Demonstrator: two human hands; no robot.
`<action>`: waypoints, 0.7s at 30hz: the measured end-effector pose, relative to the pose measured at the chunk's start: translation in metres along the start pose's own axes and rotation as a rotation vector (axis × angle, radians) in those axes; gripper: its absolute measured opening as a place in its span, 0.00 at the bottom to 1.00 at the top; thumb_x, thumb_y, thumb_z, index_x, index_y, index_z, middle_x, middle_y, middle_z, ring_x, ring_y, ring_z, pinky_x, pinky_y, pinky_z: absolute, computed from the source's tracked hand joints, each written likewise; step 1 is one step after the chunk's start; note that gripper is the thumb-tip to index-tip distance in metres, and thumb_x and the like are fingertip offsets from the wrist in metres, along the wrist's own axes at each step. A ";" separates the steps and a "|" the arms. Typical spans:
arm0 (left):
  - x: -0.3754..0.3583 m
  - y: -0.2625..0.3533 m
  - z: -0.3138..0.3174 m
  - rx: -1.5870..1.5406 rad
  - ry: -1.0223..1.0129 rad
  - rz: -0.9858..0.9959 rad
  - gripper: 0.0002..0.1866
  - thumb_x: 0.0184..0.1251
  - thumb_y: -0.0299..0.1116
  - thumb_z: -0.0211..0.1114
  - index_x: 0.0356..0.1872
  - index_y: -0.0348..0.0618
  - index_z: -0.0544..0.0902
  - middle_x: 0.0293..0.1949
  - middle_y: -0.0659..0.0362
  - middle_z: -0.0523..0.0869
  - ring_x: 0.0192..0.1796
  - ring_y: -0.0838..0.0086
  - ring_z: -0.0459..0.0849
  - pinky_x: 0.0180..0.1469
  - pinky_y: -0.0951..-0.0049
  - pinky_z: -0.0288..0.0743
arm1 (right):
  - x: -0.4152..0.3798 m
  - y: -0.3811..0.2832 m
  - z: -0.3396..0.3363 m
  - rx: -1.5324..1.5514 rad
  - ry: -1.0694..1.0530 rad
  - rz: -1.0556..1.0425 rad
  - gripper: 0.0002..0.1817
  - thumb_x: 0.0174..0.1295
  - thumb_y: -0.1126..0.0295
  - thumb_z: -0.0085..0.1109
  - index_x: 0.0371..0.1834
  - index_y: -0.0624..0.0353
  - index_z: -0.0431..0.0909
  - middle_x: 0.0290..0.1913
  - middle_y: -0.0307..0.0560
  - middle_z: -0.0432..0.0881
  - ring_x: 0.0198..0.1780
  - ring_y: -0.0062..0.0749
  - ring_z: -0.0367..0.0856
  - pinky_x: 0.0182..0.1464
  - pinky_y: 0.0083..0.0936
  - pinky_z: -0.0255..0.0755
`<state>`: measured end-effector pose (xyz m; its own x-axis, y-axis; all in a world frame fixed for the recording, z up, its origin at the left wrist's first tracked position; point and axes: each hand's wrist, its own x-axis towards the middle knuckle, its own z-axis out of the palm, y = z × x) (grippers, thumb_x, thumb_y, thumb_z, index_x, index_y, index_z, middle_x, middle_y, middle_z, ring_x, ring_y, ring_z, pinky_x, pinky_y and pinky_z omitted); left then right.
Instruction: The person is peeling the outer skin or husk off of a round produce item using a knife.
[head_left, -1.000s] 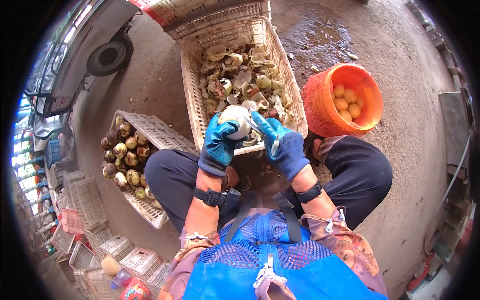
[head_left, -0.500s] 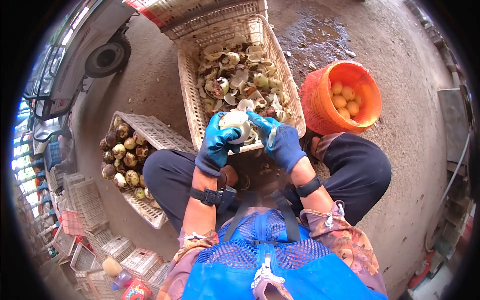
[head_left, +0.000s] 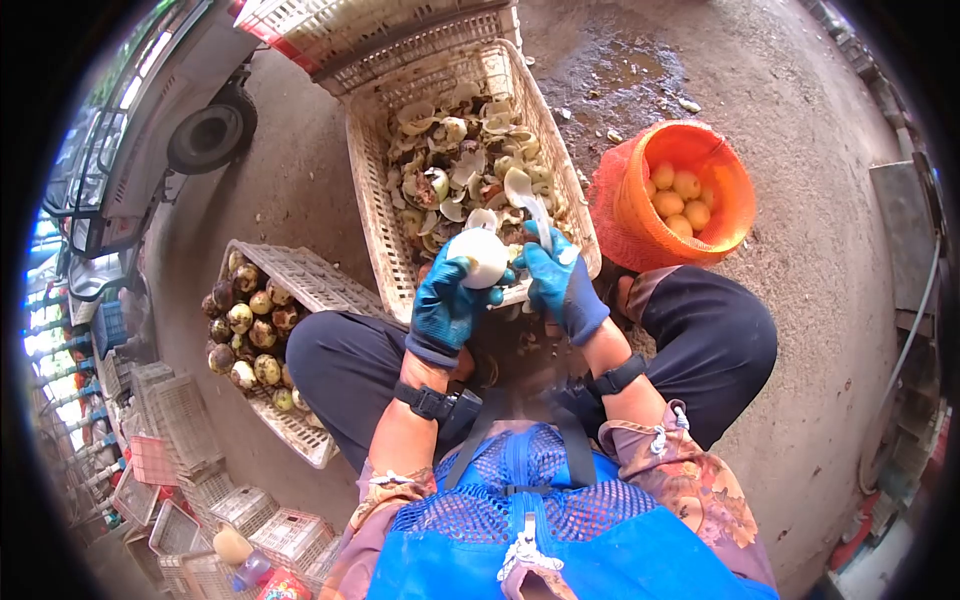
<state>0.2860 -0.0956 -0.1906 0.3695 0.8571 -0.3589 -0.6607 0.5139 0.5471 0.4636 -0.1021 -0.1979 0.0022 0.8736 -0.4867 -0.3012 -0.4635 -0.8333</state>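
My left hand [head_left: 450, 303], in a blue work glove, is closed around a smooth white peeled fruit [head_left: 478, 258]. My right hand [head_left: 558, 284], gloved the same way, is closed on a pale curved strip of peel [head_left: 533, 208] that rises from its fingers and ends in a rounded cup shape. A small whitish piece also shows at the right hand's knuckles, mostly hidden by the glove. Both hands are above the near end of a cream plastic crate [head_left: 378, 235], which holds a heap of peel pieces [head_left: 465, 160].
At right stands an orange bucket [head_left: 735, 190] with several yellow round fruits [head_left: 680, 198], red netting around it. A tilted crate [head_left: 310, 270] of brown-green fruits [head_left: 250, 320] lies at left. Stacked crates [head_left: 180, 420], a vehicle wheel [head_left: 210, 135] and a wet floor patch [head_left: 625, 75] surround me.
The left hand has turned the fruit, showing more smooth white surface. The right hand has drawn slightly away from it, and the peel strip now stands up from its fingers.
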 end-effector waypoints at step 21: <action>0.005 -0.017 0.029 0.033 0.212 -0.048 0.30 0.71 0.62 0.55 0.53 0.44 0.80 0.44 0.59 0.85 0.45 0.70 0.84 0.49 0.65 0.82 | -0.048 -0.017 0.008 -0.335 -0.008 -0.585 0.19 0.65 0.68 0.60 0.59 0.59 0.80 0.50 0.53 0.86 0.50 0.30 0.85 0.53 0.26 0.77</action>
<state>0.3179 -0.0988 -0.1798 0.2525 0.8068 -0.5342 -0.6225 0.5581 0.5487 0.4610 -0.1348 -0.1585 0.0678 0.9952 0.0709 0.0595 0.0669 -0.9960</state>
